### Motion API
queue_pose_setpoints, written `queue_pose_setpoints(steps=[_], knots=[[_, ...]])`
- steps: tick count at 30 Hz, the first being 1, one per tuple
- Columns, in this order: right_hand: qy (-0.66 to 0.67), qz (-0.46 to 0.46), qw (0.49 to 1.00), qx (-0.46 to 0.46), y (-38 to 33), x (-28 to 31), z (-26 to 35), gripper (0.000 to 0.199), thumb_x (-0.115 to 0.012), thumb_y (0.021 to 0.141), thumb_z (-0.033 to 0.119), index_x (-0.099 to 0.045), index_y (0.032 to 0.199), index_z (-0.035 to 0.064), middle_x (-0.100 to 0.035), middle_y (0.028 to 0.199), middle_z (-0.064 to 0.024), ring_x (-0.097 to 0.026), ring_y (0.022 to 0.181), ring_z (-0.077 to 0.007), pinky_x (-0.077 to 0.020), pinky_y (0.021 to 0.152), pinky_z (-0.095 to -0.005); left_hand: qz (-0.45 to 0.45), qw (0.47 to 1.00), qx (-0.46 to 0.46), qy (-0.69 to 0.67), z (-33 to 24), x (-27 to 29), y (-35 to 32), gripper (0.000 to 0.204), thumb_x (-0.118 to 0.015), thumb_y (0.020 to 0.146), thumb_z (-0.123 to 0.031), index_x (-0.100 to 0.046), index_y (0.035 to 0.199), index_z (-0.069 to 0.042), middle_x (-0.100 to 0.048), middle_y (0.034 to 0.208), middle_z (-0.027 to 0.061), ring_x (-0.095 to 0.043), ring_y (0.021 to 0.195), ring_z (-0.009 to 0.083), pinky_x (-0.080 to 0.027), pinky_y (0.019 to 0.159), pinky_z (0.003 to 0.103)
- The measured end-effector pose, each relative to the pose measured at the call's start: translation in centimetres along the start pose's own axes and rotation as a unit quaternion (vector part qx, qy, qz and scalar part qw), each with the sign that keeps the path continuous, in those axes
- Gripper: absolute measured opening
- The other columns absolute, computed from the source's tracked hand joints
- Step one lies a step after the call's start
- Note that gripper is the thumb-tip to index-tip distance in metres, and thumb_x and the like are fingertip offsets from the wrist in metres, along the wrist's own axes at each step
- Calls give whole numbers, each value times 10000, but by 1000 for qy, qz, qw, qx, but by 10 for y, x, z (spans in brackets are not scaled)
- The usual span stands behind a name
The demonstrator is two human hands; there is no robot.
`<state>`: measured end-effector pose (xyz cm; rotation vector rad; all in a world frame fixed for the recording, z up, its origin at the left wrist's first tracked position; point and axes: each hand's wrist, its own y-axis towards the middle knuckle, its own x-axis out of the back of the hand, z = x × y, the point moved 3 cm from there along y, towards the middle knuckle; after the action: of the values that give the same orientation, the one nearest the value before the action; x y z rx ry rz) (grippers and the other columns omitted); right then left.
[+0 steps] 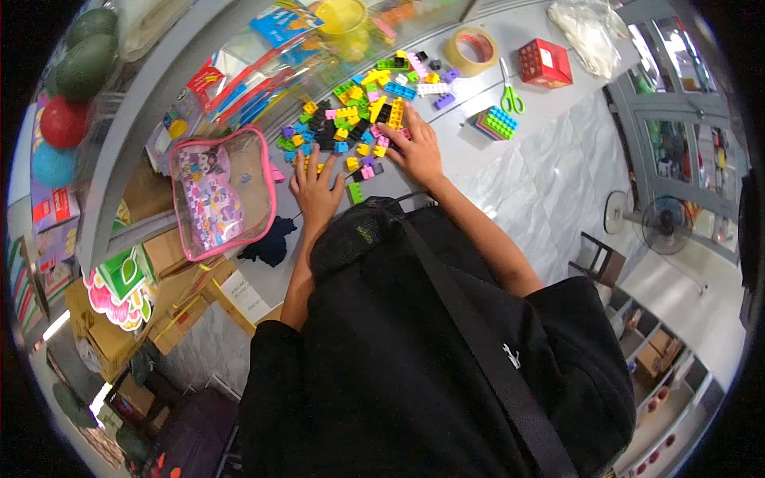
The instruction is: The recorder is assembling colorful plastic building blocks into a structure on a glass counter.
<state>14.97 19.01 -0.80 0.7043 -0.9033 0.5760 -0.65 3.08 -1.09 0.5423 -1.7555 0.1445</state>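
A spread of small plastic building bricks (pixel 362 107) in yellow, green, pink, blue, black and purple lies on the white counter (pixel 542 171). My left hand (pixel 316 187) rests flat on the counter at the near edge of the spread, fingers apart, touching yellow bricks. My right hand (pixel 414 143) lies on the pile's right side, fingers spread over pink and black bricks, with nothing clearly gripped. A single green brick (pixel 355 192) sits between the two hands. My black shirt and a shoulder strap fill the lower part of the head view.
A stack of coloured baseplates (pixel 496 123), green-handled scissors (pixel 511 94), a tape roll (pixel 472 49) and a red box (pixel 544 63) lie to the right. A clear pink-trimmed pouch (pixel 224 191) hangs at left. Balls, cardboard boxes and a floor fan (pixel 663 225) surround the counter.
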Motion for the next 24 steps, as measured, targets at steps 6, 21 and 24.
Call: queue_pose_setpoints(steps=[6,21,24], knots=[[26,-6,1000,6,-7,-5,-8,502,-658,722,317,-508,1200,338,-280,1395,-164,-358,1215,-365,-319,977,-433,-6,1000,-6,7,1,-3,-1,392,-566,793,-327,-554,1178,-256,-372,1360,22,-251,1289,312,-238,961,472],[-19,-20,986,-162,-12,116,-117,556,-758,591,68,-534,1099,73,-616,960,-85,-586,885,-257,-458,813,-335,-7,1000,2,-18,2,-2,-1,383,-588,784,-298,-570,1159,-227,-359,1373,29,-249,1292,306,-212,983,462],[300,-19,912,-281,-8,123,-88,569,-769,594,22,-521,1106,46,-608,968,-65,-581,879,-177,-469,801,-300,-14,999,11,-34,-2,11,-2,382,-610,769,-276,-581,1146,-223,-351,1376,80,-232,1301,311,-162,1006,508]])
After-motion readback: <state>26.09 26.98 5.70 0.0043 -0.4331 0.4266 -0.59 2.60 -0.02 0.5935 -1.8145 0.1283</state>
